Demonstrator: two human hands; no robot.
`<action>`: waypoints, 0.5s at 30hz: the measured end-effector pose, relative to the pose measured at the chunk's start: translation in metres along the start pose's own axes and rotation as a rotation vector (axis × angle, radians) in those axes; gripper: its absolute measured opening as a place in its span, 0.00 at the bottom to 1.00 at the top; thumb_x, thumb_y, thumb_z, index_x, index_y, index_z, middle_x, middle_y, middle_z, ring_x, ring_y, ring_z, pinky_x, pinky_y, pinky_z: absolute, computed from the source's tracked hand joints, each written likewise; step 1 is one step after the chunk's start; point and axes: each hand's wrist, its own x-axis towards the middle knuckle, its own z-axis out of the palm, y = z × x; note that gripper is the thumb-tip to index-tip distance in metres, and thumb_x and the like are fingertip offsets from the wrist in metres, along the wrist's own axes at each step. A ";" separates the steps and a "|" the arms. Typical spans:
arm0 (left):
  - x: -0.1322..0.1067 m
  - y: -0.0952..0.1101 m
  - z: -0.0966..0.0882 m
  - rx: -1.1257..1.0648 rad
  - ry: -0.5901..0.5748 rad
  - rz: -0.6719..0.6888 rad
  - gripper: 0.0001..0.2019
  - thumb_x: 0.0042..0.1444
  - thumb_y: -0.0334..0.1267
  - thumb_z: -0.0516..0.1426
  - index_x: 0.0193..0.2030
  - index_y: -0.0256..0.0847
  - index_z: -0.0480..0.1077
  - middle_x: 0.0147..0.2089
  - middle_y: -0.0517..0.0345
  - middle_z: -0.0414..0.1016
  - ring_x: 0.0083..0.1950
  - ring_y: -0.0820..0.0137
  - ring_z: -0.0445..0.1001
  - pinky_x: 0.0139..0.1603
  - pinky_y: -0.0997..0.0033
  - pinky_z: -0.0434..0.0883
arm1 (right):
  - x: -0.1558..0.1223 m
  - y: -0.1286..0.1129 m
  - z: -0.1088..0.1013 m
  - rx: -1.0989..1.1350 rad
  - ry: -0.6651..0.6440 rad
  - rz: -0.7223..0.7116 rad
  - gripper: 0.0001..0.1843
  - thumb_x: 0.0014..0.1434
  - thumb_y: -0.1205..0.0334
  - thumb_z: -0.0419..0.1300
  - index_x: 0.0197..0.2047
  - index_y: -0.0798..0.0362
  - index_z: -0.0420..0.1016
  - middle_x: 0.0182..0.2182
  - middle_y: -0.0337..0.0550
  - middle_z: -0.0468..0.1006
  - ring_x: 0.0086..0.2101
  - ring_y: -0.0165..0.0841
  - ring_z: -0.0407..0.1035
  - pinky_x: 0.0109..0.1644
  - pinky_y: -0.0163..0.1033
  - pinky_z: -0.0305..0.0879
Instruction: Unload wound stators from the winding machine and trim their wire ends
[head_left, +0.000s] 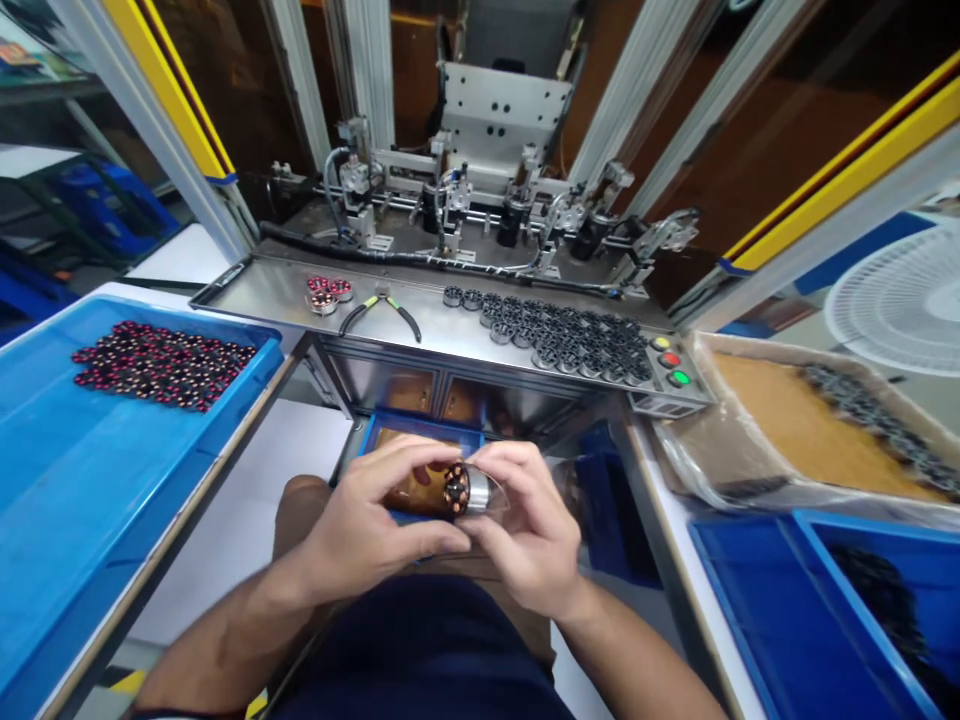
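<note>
Low in front of my body, a wound motor stator (455, 488) with copper coils and a black frame is held between both hands, tilted on its side. A shiny silver cylindrical part (478, 493) adjoins its right side; whether the two are joined I cannot tell. My left hand (360, 512) curls around the coil side, fingertips above and thumb below. My right hand (536, 530) closes round the silver side, where thin wire loops seem to show near the fingers. Behind the hands a blue bin (469, 437) is partly hidden.
Cutters (381, 312) lie on the metal bench (420, 330) beside a few red-wound stators (328, 292). Many black stator frames (570, 335) stand to the right, near push buttons (671, 359). A machine fixture (450, 215) rises behind. Blue tray (97, 480) left; lined box (772, 400) right.
</note>
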 end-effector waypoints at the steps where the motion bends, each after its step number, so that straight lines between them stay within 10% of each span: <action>1: 0.000 0.001 0.002 -0.007 -0.024 0.004 0.28 0.46 0.40 0.71 0.55 0.48 0.72 0.49 0.56 0.79 0.49 0.67 0.76 0.52 0.71 0.71 | -0.001 0.000 0.000 -0.044 0.000 -0.038 0.25 0.56 0.71 0.66 0.56 0.46 0.72 0.44 0.48 0.72 0.44 0.39 0.69 0.46 0.46 0.70; 9: 0.007 0.000 0.004 0.308 0.119 0.328 0.23 0.48 0.31 0.69 0.53 0.37 0.72 0.47 0.48 0.80 0.49 0.63 0.76 0.54 0.61 0.72 | 0.005 -0.007 -0.021 0.010 -0.121 0.028 0.21 0.59 0.67 0.60 0.57 0.53 0.71 0.49 0.54 0.71 0.49 0.45 0.68 0.51 0.53 0.67; 15: 0.008 0.002 0.002 0.681 0.182 0.510 0.21 0.48 0.25 0.66 0.51 0.32 0.72 0.46 0.43 0.80 0.46 0.61 0.75 0.49 0.59 0.72 | 0.027 -0.024 -0.020 -0.154 -0.193 0.017 0.12 0.54 0.61 0.69 0.37 0.58 0.75 0.36 0.48 0.72 0.38 0.38 0.67 0.41 0.45 0.65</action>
